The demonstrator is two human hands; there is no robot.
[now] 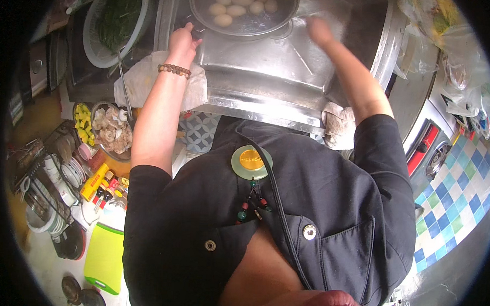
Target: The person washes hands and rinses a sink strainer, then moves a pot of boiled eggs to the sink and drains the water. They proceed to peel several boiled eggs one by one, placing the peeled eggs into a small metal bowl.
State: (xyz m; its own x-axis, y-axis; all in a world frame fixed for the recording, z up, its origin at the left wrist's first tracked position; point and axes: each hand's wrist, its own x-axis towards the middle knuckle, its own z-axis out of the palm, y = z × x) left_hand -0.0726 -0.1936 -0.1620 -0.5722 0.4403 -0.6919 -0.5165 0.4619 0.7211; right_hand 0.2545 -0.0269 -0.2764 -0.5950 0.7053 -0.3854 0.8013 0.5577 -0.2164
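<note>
My left hand (184, 41), wearing a brown bead bracelet (174, 70), is at the left edge of the metal sink (264, 64), its fingers apart with nothing plainly held. Beneath that wrist a pale cloth (196, 86) hangs over the rim. My right hand (320, 32) is over the right part of the sink, blurred, its fingers seemingly curled; whether it holds anything is unclear. Between and beyond the hands, a round metal basin (249, 31) holds several eggs (236, 10) in water. A thin rod or line (301, 56) shows on the sink bottom.
To the left are a white colander (89, 46) of green leaves, a bowl of yellow-green pieces (83, 121), a dish of pale brownish pieces (112, 128), bottles and a green cutting board (103, 257). A folded towel (338, 124) lies on the sink's front rim. Plastic bags (458, 63) and a stove (429, 149) are right.
</note>
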